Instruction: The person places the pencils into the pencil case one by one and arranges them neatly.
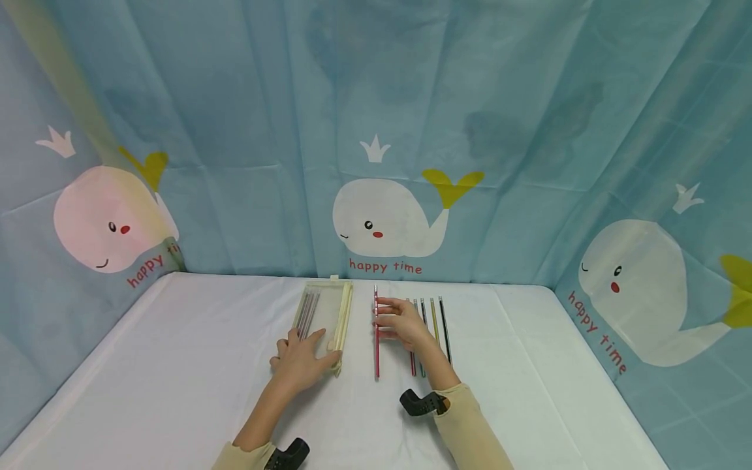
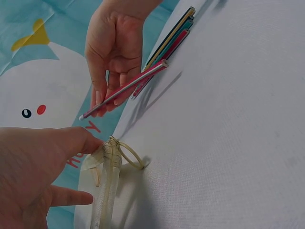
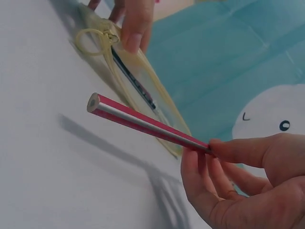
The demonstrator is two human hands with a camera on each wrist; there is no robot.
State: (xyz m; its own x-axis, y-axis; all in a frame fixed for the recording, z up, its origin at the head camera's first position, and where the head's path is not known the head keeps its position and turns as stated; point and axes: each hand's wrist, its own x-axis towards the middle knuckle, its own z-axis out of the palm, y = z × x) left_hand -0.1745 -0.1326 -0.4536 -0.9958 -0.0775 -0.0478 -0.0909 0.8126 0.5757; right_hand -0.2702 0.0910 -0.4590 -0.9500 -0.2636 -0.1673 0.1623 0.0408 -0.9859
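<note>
My right hand (image 1: 405, 324) pinches a red-and-silver striped pencil (image 3: 147, 125) between thumb and fingertips, lifted over the table. The pencil's unsharpened end faces the right wrist camera. On a clear pencil pouch with pale yellow edging (image 1: 343, 313), left of the red pencil, rests my left hand (image 1: 305, 363), its fingers spread. In the left wrist view its thumb touches the pouch corner beside the zip end and a yellow loop (image 2: 132, 153). Dark pencils (image 3: 131, 78) show through the pouch; the left hand hides its lower part.
Under and beside the right forearm lie several more pencils, including a yellow pencil (image 1: 435, 320) and a black pencil (image 1: 444, 326). A white cloth covers the table (image 1: 529, 378). Blue whale-print curtains (image 1: 264, 196) stand at the back and both sides.
</note>
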